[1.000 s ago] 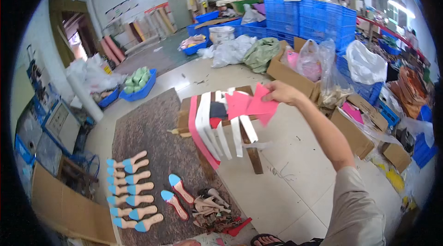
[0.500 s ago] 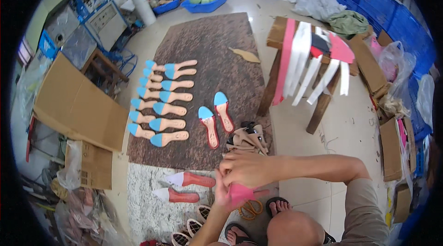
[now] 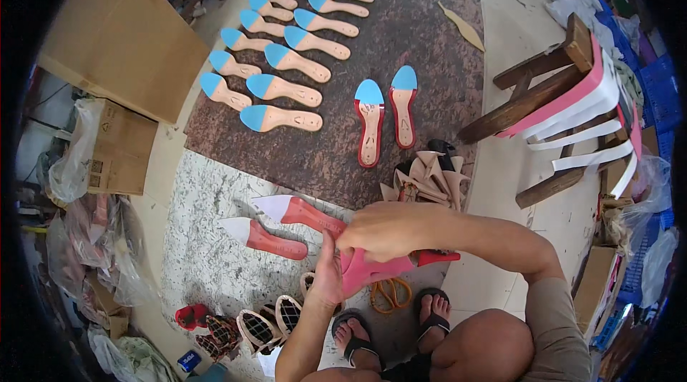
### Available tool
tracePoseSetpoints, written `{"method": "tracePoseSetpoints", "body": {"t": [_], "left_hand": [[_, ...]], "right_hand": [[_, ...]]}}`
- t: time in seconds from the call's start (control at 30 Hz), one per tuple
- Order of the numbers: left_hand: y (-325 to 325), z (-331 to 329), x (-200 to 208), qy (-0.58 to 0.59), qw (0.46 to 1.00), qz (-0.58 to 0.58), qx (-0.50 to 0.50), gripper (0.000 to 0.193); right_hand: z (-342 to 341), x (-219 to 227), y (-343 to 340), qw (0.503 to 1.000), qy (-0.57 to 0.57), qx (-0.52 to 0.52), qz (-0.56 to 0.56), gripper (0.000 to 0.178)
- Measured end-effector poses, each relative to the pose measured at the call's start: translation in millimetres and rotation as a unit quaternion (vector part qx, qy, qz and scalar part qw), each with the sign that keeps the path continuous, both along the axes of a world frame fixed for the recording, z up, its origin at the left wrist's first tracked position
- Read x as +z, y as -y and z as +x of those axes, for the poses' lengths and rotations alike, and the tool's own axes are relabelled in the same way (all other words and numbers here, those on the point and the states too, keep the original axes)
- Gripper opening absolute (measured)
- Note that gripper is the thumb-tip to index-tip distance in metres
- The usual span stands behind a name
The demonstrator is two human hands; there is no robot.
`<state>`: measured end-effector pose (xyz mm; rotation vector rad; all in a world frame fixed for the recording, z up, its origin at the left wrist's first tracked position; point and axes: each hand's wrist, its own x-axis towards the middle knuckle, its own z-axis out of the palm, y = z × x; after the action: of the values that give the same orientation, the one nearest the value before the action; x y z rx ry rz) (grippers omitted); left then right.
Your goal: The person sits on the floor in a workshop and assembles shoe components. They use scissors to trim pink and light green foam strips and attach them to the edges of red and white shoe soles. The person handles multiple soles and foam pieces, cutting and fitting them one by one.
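My right hand (image 3: 376,231) reaches across from the right, its fingers closed at the top edge of a pink shoe upper (image 3: 372,272). My left hand (image 3: 329,271) grips the same upper from its left side, thumb up. A red heel-like piece (image 3: 436,258) sticks out at the right of the upper; whether it is joined to it I cannot tell. Left of my hands lie two red insoles with pale pointed toes, the nearer one (image 3: 275,240) and the farther one (image 3: 308,214) partly behind my hand. Orange-handled scissors (image 3: 390,296) lie below the upper.
Rows of beige insoles with blue toes (image 3: 290,95) and two red-edged ones (image 3: 370,124) lie on the dark board. Beige pieces (image 3: 429,178) are heaped beyond my right forearm. A wooden stool (image 3: 565,103) with strips stands right; checkered shoes (image 3: 257,332) sit near left.
The view has tilted down and drawn closer to the floor. Both hands stay at the pink upper, and the red heel-like piece now shows at its right.
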<state>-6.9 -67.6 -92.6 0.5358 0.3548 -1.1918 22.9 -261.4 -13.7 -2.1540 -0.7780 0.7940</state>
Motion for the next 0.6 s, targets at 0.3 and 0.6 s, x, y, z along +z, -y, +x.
{"method": "tracePoseSetpoints", "body": {"t": [0.3, 0.6], "left_hand": [[-16, 20, -27, 0.006, 0.999, 0.031, 0.032, 0.090], [-15, 23, -12, -0.030, 0.998, 0.015, 0.059, 0.099]], "right_hand": [[30, -46, -4, 0.985, -0.036, -0.023, 0.167, 0.017], [42, -63, -18, 0.991, 0.042, -0.062, 0.111, 0.019]]}}
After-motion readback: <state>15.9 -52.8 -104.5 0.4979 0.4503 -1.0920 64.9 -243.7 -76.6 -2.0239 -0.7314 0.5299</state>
